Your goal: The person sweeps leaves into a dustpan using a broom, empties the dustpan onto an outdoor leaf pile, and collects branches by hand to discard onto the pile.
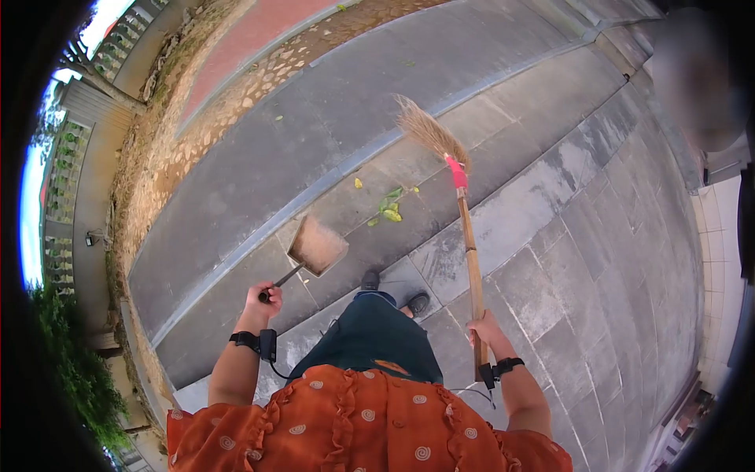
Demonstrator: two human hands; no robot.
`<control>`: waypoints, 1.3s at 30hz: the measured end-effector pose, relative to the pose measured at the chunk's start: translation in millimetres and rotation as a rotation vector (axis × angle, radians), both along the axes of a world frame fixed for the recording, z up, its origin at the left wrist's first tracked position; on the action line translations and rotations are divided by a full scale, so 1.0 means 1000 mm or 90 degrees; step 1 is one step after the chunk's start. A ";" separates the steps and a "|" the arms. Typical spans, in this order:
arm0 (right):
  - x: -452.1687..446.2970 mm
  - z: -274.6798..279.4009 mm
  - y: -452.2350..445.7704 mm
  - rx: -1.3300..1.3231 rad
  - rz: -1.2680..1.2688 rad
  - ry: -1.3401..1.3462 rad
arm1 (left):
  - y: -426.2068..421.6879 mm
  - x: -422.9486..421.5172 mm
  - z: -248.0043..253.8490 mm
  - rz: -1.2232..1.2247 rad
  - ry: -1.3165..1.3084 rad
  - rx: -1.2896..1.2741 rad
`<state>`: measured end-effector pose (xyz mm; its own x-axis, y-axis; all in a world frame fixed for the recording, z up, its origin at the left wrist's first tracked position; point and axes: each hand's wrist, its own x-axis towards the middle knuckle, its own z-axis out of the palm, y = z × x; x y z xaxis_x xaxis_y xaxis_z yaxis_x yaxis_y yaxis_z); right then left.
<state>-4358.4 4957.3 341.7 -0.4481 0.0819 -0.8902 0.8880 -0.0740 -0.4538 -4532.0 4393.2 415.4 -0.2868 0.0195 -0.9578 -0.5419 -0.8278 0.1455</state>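
My left hand [265, 300] is closed round the dark handle of a dustpan [318, 245], whose square pan hangs over the grey paving. In my right hand [485, 326] is the bamboo handle of a broom [472, 259], with a pink band near its bristles. The bristle head points up and left, beyond a small group of green and yellow leaves [390, 208]. These leaves lie on the paving between dustpan and broom. A single yellow leaf [358, 182] lies a little to their left.
A raised stone edge [338, 175] runs diagonally across the ground beyond the leaves. My shoes [418, 304] stand on the paving below them. A cobbled strip [271, 72] and a balustrade wall [67, 173] are at the upper left; a tiled wall [717, 236] is at the right.
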 end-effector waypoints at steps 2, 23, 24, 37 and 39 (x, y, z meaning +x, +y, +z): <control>-0.012 -0.015 -0.026 -0.005 0.033 -0.007 | -0.021 0.013 0.000 -0.006 0.027 -0.008; 0.088 0.054 -0.258 0.196 0.077 -0.148 | -0.200 0.015 -0.199 -0.032 -0.074 -0.011; 0.083 0.036 -0.274 0.168 0.055 -0.145 | -0.202 0.014 -0.204 -0.040 -0.065 -0.015; 0.337 0.071 -0.485 0.120 0.321 -0.208 | -0.195 -0.008 -0.211 -0.040 -0.070 -0.017; 0.369 0.081 -0.490 0.106 0.284 -0.227 | -0.214 0.004 -0.201 -0.034 -0.071 -0.006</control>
